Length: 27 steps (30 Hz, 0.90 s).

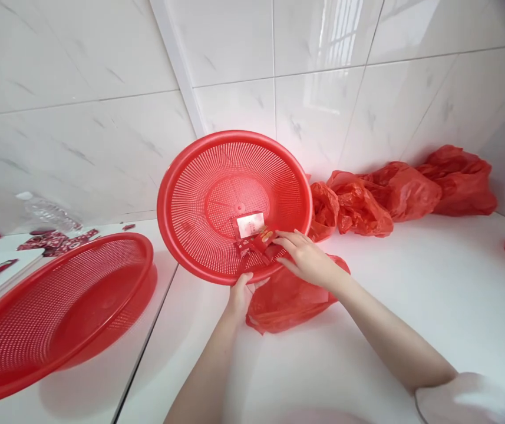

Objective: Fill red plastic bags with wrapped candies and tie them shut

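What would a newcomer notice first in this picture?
A round red mesh basket stands tilted at the centre, held at its lower rim by the left hand; the right hand touches small red packets inside. A second red basket lies at left, crumpled red bags along the wall.

Hands (305, 256) at tilted red basket (199, 194)
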### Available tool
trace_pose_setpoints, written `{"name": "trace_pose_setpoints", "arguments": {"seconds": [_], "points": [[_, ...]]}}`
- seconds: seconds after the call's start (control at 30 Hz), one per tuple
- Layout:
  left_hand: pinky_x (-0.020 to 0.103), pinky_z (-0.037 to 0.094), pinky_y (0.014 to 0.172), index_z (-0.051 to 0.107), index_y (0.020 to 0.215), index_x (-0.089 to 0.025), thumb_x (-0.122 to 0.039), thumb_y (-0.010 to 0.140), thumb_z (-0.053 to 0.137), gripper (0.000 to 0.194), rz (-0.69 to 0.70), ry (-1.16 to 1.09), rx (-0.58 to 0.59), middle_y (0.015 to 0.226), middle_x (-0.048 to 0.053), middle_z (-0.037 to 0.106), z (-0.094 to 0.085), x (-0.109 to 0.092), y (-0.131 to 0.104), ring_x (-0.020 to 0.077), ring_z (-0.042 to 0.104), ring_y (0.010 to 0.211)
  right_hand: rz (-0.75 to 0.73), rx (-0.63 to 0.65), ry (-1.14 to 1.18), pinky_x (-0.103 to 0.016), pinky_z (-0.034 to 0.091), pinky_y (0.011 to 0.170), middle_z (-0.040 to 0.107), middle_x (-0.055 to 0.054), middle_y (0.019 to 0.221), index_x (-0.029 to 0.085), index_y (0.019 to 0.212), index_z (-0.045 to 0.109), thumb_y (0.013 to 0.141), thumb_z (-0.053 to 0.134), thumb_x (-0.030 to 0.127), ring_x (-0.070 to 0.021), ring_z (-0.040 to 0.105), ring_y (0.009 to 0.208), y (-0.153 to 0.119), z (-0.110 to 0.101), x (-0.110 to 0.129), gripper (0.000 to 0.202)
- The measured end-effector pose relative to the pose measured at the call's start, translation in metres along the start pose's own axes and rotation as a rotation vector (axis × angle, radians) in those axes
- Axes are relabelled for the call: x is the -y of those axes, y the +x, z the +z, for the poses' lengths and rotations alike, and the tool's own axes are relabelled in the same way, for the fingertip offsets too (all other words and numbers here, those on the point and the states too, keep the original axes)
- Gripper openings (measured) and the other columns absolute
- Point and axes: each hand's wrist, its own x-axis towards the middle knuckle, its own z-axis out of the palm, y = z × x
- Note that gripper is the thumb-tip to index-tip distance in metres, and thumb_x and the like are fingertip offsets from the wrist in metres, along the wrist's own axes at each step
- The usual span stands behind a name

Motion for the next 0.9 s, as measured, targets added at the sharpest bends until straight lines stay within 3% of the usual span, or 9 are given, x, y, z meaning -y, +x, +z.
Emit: {"name": "trace_pose_setpoints", "arguments": {"seconds": [0.1,0.2,0.27,0.4,0.5,0.57,0.67,0.8,0.9], "points": [[0.049,0.045,0.099,0.068,0.098,-0.010,-0.027,0.072,0.058,0.033,-0.043,0.031,0.039,0.101,0.013,0.073,0.004,0.005,-0.005,0.0327,0.061,0.111,0.041,0.022,-0.110,-0.058,0.013,0.115,0.030,-0.022,0.152,0.011,0.145,0.033,0.089,0.050,0.050,-0.0333,0.025,0.142,-0.001,0.015,-0.001,0.071],[0.048,0.048,0.094,0.066,0.099,-0.012,-0.027,0.070,0.059,0.033,-0.084,0.062,0.029,0.099,0.011,0.073,0.005,0.013,-0.008,0.0328,0.064,0.106,0.051,0.144,-0.118,-0.060,0.014,0.113,0.023,-0.024,0.153,0.008,0.149,0.025,0.081,0.051,0.067,-0.0377,0.022,0.142,-0.003,0.022,-0.002,0.093],[0.047,0.051,0.089,0.064,0.101,-0.013,-0.029,0.070,0.058,0.036,-0.147,0.088,0.022,0.095,0.011,0.073,0.004,0.018,-0.007,0.0331,0.065,0.103,-0.010,0.205,-0.060,-0.057,0.017,0.113,0.030,-0.024,0.151,0.010,0.149,0.026,0.075,0.056,0.071,-0.0370,0.027,0.140,-0.004,0.023,-0.001,0.100],[0.044,0.052,0.085,0.062,0.101,-0.014,-0.035,0.070,0.058,0.037,-0.113,0.110,-0.009,0.095,0.010,0.073,-0.001,0.024,-0.003,0.0326,0.065,0.103,-0.113,0.222,0.074,-0.050,0.027,0.109,0.058,-0.016,0.126,0.017,0.137,0.048,0.075,0.068,0.050,-0.0307,0.051,0.120,-0.002,0.020,0.004,0.073],[0.045,0.051,0.088,0.062,0.105,-0.014,-0.035,0.071,0.060,0.041,-0.113,0.084,0.011,0.100,0.010,0.073,-0.007,0.020,0.000,0.0325,0.064,0.105,-0.028,0.211,0.225,-0.040,0.041,0.097,0.065,-0.010,0.113,0.022,0.127,0.057,0.085,0.059,0.035,-0.0245,0.059,0.105,0.001,0.017,0.008,0.044],[0.046,0.050,0.090,0.063,0.107,-0.013,-0.034,0.071,0.059,0.042,-0.141,0.056,0.049,0.101,0.011,0.073,-0.011,0.015,0.003,0.0324,0.064,0.106,0.148,0.150,0.397,-0.034,0.046,0.087,0.068,-0.006,0.101,0.022,0.114,0.064,0.091,0.049,0.042,-0.0212,0.062,0.093,0.003,0.015,0.008,0.034],[0.046,0.049,0.094,0.067,0.099,-0.012,-0.032,0.072,0.057,0.035,-0.125,0.026,0.047,0.099,0.011,0.074,-0.017,0.007,0.007,0.0320,0.064,0.107,0.370,-0.003,0.737,-0.031,0.049,0.079,0.068,-0.004,0.086,0.017,0.093,0.066,0.093,0.040,0.055,-0.0191,0.063,0.082,0.007,0.013,0.002,0.047],[0.047,0.049,0.094,0.071,0.088,-0.011,-0.032,0.071,0.055,0.031,-0.114,0.037,0.021,0.092,0.012,0.075,-0.022,0.003,0.011,0.0334,0.065,0.103,0.398,-0.100,1.173,-0.033,0.048,0.089,0.069,-0.005,0.101,0.018,0.104,0.063,0.089,0.049,0.056,-0.0201,0.064,0.095,0.010,0.012,-0.005,0.043],[0.048,0.049,0.093,0.072,0.087,-0.010,-0.032,0.072,0.054,0.032,-0.112,0.047,0.039,0.090,0.012,0.075,-0.023,0.002,0.011,0.0338,0.066,0.102,0.416,-0.071,1.276,-0.033,0.050,0.087,0.070,-0.005,0.098,0.017,0.102,0.065,0.087,0.053,0.055,-0.0200,0.065,0.091,0.010,0.010,-0.005,0.042]]}}
